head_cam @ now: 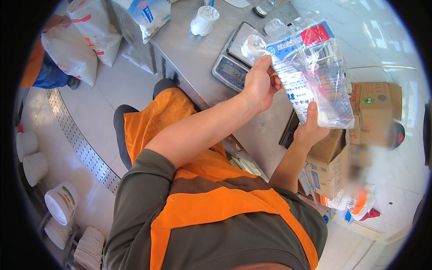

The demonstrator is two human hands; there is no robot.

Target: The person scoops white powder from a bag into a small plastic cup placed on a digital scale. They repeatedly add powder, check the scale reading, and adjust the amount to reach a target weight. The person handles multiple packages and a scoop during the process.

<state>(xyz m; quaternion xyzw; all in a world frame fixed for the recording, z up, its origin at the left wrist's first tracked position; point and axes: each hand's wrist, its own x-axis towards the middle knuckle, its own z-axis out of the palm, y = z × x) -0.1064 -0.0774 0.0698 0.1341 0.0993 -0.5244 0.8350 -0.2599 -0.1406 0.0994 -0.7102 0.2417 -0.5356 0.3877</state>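
Note:
A printed clear-and-blue plastic bag (310, 77) with white contents is tilted over the steel table. My right hand (310, 130) grips its lower end, thumb on the front face. At the bag's left edge, near the upper corner, the fingers of my left hand (261, 84) pinch the plastic. That corner is close to the rim of a small white cup (250, 47); whether they touch I cannot tell. The cup stands on the plate of a digital scale (229, 71) with a lit display. Part of the scale is hidden behind my left hand.
A white powdery cup (204, 22) and an open bag of white powder (148, 17) stand on the steel table (189, 50). A dark flat object (289, 131) lies by my right wrist. Cardboard boxes (374, 111) are at right. Large sacks (72, 50) and another person's leg (50, 74) are left.

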